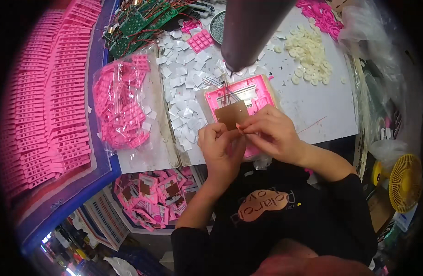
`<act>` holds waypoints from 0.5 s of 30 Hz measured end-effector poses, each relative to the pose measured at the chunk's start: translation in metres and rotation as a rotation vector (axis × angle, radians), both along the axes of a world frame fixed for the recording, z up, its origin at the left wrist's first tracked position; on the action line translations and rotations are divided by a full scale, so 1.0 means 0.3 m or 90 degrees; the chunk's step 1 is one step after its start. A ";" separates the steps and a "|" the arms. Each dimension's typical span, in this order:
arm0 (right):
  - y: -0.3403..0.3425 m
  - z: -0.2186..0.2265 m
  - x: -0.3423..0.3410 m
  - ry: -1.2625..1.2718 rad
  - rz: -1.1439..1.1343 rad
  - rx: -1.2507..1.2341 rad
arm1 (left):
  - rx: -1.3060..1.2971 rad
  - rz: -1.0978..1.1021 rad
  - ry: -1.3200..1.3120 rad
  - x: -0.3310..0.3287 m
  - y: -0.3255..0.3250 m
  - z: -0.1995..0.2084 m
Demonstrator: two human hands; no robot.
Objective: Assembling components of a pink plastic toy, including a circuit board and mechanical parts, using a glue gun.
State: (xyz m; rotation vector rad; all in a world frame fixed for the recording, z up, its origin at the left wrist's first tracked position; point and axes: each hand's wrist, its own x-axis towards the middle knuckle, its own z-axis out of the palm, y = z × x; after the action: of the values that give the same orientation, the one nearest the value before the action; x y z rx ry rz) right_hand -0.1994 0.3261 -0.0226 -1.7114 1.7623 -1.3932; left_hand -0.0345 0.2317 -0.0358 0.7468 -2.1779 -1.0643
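Observation:
A brown circuit board (231, 115) is held over an open pink plastic casing (266, 94), with thin dark wires running up from the board. My left hand (222, 149) is closed, its thumb and fingers pinching the board's near edge. Fingertips of my right hand (273, 133) pinch together at the same edge, meeting the left fingertips. A tiny orange-red bit shows between them, too small to name. Just beyond the casing, a dark cylindrical tool (248, 32) with a thin tip, like an electric screwdriver, points down.
White paper-like squares (186, 83) cover the table's left part. Bagged pink keypads (121, 106), stacked pink parts (55, 92) and green circuit boards (138, 27) lie left. Cream discs (310, 55) lie right. A bin of pink casings (151, 198) stands below; a yellow fan (405, 183) is at right.

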 end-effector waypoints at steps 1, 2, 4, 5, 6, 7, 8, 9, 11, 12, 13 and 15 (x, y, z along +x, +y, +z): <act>-0.001 -0.003 0.003 0.014 -0.006 -0.006 | -0.040 0.000 -0.009 -0.001 -0.007 0.006; -0.002 -0.008 0.006 0.034 -0.006 -0.017 | -0.080 0.001 -0.019 -0.002 -0.013 0.013; 0.005 -0.018 0.015 0.075 -0.007 -0.037 | 0.008 0.002 -0.039 0.005 -0.015 0.022; 0.007 -0.021 0.017 0.098 0.001 -0.050 | 0.053 0.003 -0.049 0.008 -0.018 0.028; 0.011 -0.023 0.022 0.119 0.010 -0.061 | 0.121 -0.011 -0.088 0.013 -0.029 0.035; 0.014 -0.024 0.026 0.140 0.018 -0.072 | 0.189 -0.026 -0.127 0.017 -0.050 0.043; 0.017 -0.025 0.030 0.166 0.024 -0.070 | 0.257 -0.041 -0.166 0.019 -0.075 0.055; 0.017 -0.029 0.034 0.192 0.031 -0.069 | 0.450 -0.066 -0.180 0.019 -0.110 0.079; 0.010 -0.028 0.035 0.242 0.038 -0.078 | 0.589 -0.110 -0.154 0.016 -0.150 0.123; 0.010 -0.040 0.036 0.266 0.037 -0.083 | 0.662 -0.134 -0.140 0.015 -0.159 0.123; 0.009 -0.046 0.038 0.290 0.035 -0.088 | 0.583 -0.182 -0.158 0.017 -0.165 0.100; 0.010 -0.037 0.042 0.323 0.029 -0.078 | 0.280 -0.222 -0.186 0.018 -0.158 0.102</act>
State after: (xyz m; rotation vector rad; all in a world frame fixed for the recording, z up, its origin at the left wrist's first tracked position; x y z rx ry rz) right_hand -0.1869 0.3290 -0.0335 -2.3134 1.8913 -1.1336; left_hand -0.0290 0.1845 -0.0053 0.7633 -2.4071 -1.7462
